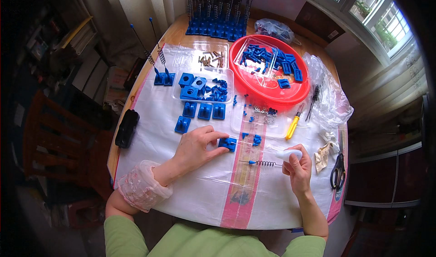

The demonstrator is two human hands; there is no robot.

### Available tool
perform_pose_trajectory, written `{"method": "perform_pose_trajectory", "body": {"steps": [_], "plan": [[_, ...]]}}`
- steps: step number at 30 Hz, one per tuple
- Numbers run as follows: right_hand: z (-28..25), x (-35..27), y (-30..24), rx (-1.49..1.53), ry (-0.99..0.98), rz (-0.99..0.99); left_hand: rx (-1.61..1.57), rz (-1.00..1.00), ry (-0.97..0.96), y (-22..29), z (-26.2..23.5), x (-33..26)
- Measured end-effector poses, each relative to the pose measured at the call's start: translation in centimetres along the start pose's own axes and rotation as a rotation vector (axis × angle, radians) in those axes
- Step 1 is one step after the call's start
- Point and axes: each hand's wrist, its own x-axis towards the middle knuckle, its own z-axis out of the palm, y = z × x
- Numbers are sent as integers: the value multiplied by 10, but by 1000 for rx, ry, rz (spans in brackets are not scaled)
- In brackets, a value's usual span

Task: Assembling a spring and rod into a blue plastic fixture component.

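Holding a small square blue plastic base with a raised prong near the middle of the table, just beside the pink stripe of a white table cover, thumb and fingertips of the left hand closed on its left side; cannot tell whether resting on the cloth or slightly lifted. Clasping a white plastic squeeze bottle in the right hand, nozzle toward the left. Lying crosswise just below, a thin dark rod with a black coil spring and blue cone, right end close by the right fingers; cannot tell whether touched. Judging by the pose, apparently at a gluing step, about to join base and rod. Likely calling next for a steady pinch on the base, and a small, well-aimed drop from the nozzle before bringing in the cone. Standing ready beyond the left hand, four similar blue bases, beside a clear plastic tray of blue parts. Farther out, a yellow-handled tool, black-handled scissors, a round red plastic basin, two upright spring-stemmed pieces and, at the far edge, a dense cluster of the same.
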Motion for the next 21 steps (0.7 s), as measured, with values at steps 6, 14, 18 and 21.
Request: {"method": "perform_pose_trajectory", "body": {"steps": [6,14,18,21], "plan": [[1,-3,2,-53,13,-53,-1,-12,-11,1,0,0],[6,-15,-2,-150,23,-154,-8,-18,-8,1,-1,0],[10,-17,-6,-134,34,-149,-11,-18,-2,2,-1,0],[11,-17,-6,-90,54,-137,-7,-18,-3,2,-1,0]]}}
